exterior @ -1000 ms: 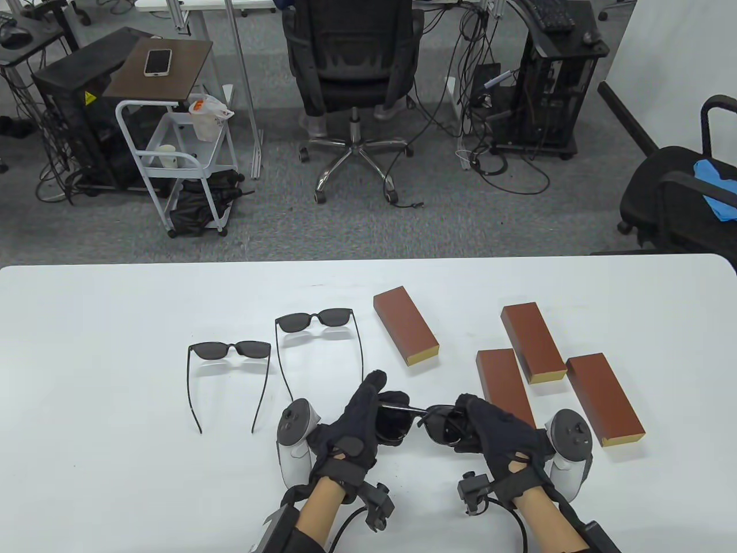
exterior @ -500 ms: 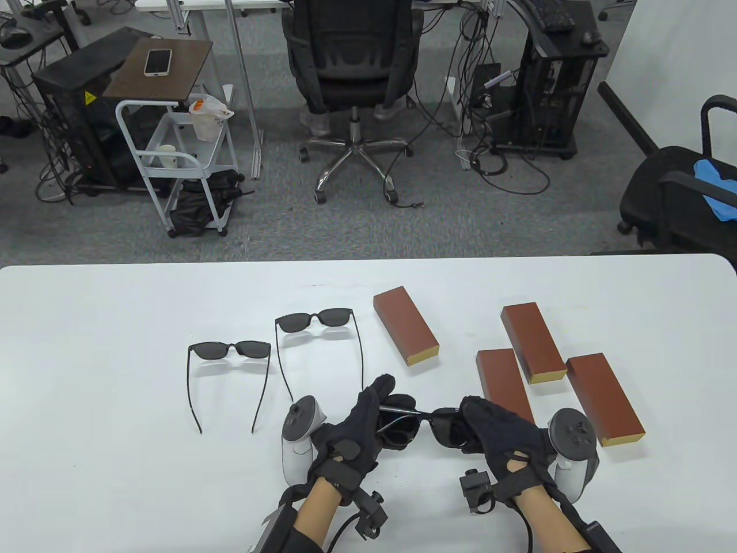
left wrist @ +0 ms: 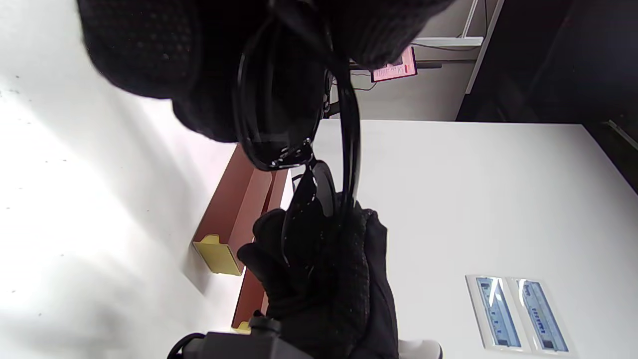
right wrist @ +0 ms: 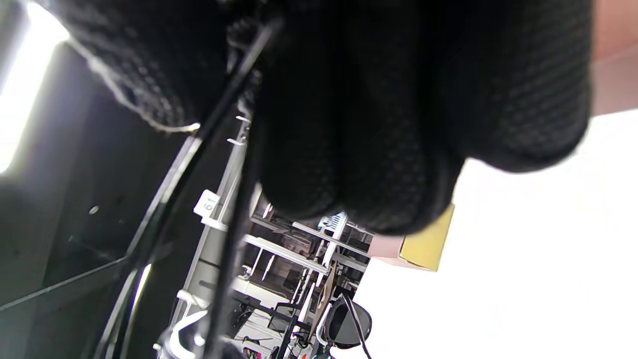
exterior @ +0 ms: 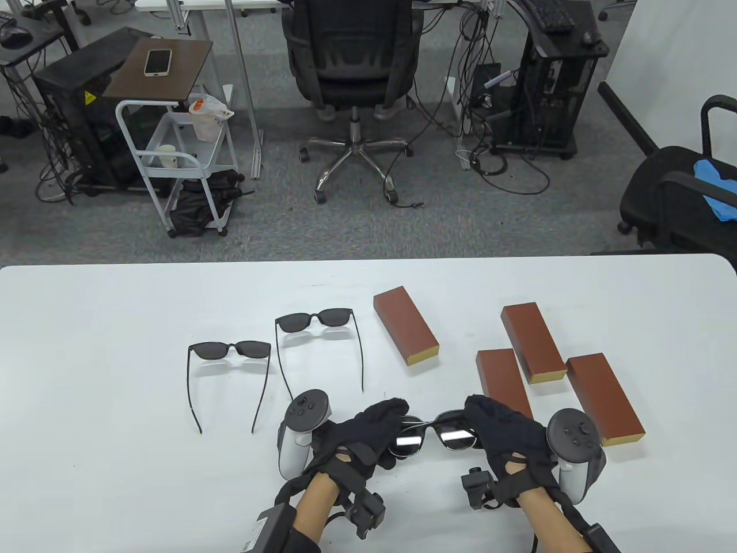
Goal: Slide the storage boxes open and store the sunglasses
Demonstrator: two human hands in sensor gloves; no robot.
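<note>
**Two gloved hands hold one pair of dark glasses**

Two hands in black gloves are low over the near edge of the wide white desk. Between them they hold a pair of black sunglasses with dark shiny lenses. The left hand has its fingers curled round the left end of the frame. The right hand has its fingers curled round the right end. The two lenses face up and catch the light. From the left wrist view, the thin black arms of the glasses look folded in close to the lenses, and they run from one glove to the other.

Each hand has a grey and white tracker strapped to its back.

Two more pairs of black sunglasses lie on the desk with their arms open. One pair is to the left of the hands. The other pair is just beside it, a bit farther back.

Four long reddish-brown boxes with yellow ends lie on the right half of the desk. All look closed. One box lies alone, behind the hands. The other three sit close together: one at the back, one partly hidden by the right hand, and one farthest right, next to the right tracker.
</note>
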